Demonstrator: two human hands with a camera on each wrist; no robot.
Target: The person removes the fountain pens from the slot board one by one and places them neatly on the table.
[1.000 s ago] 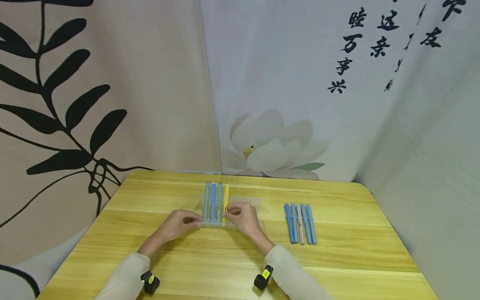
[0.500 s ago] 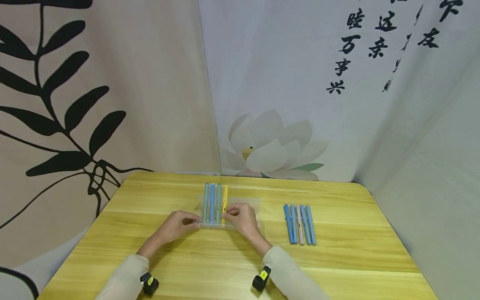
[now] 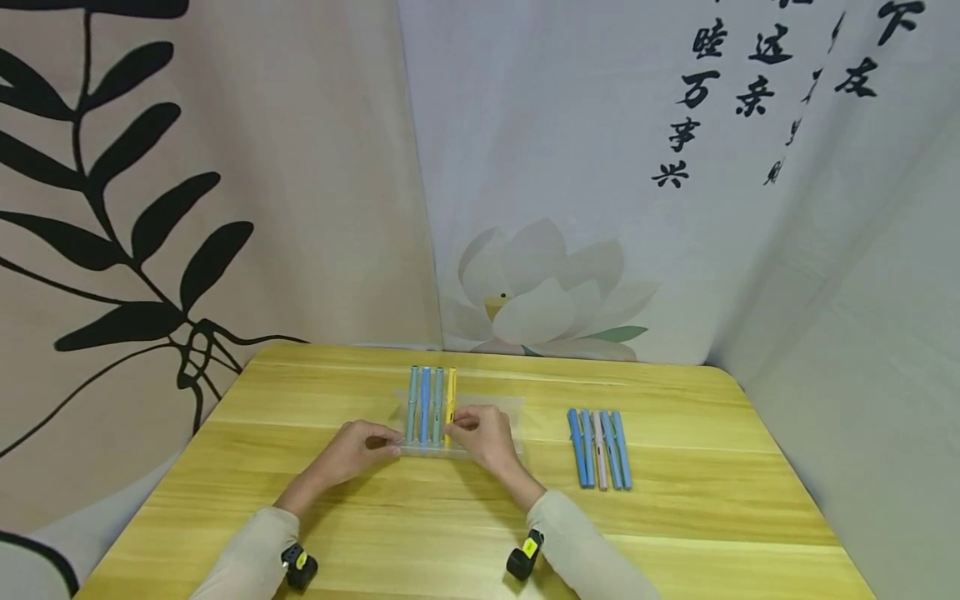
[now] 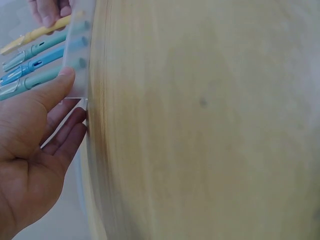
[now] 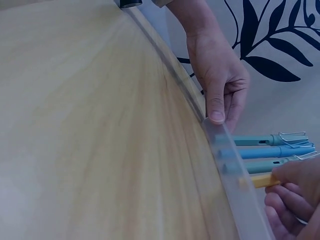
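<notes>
A clear plastic pen stand (image 3: 501, 407) holds a row of upright pens: a teal pen (image 3: 412, 404), a blue pen (image 3: 425, 404), another teal pen (image 3: 438, 404) and a yellow pen (image 3: 452, 387). My left hand (image 3: 354, 450) grips the stand's left end, its thumb on the frosted front wall (image 4: 79, 89) in the left wrist view. With thumb and fingers, my right hand (image 3: 487, 435) pinches the yellow pen low down. In the right wrist view the yellow pen's lower end sits behind the frosted wall, and the right hand covers its upper part.
To the right on the wooden table (image 3: 712, 500) lies a row of several blue pens (image 3: 577, 450) with a pinkish pen (image 3: 601, 452) among them. Printed curtains (image 3: 555, 167) hang behind the table and along its right side.
Almost nothing differs. Both hands keep their holds on the stand and the yellow pen, and the loose pens stay put; the head view has shifted very slightly.
</notes>
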